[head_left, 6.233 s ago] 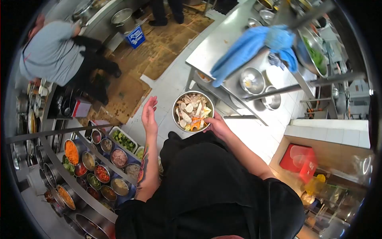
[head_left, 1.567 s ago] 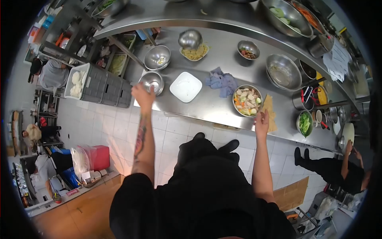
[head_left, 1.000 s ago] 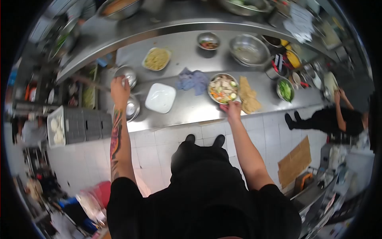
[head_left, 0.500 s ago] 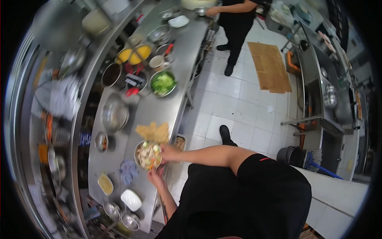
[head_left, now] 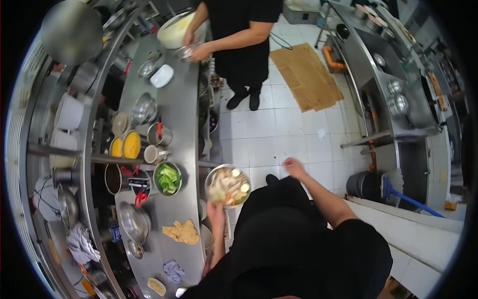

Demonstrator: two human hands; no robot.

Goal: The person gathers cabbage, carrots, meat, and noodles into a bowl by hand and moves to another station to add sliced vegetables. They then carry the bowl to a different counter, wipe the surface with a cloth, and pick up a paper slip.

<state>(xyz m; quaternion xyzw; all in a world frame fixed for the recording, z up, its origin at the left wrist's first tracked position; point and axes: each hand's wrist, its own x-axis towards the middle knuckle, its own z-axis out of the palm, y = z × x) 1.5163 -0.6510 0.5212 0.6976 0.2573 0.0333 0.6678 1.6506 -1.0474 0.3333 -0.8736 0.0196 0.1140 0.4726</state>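
Note:
My left hand (head_left: 216,216) grips the near rim of a metal bowl (head_left: 207,182) and holds it out past the table's edge, above the floor. Pale sliced pieces, orange bits and a few whitish-green chunks fill the bowl; their exact kinds I cannot make out. Away from the bowl, my right hand (head_left: 295,168) is over the floor to the right. Its fingers are loosely bent and a little blurred, with nothing visible in them. A tan cloth (head_left: 181,232) lies crumpled on the steel table (head_left: 172,134), left of my left hand.
Ahead, a co-worker (head_left: 241,45) stands at the table holding a small metal bowl (head_left: 185,52). A bowl of green vegetables (head_left: 168,178), a mug (head_left: 155,154) and steel bowls (head_left: 134,223) line the table. Flattened cardboard (head_left: 306,77) lies on the tiles; metal sinks (head_left: 381,60) stand at right.
The bowl has moved off the table to the right in my left hand. My right hand has let go of it and swung right. The view has shifted forward, and the co-worker appears nearer.

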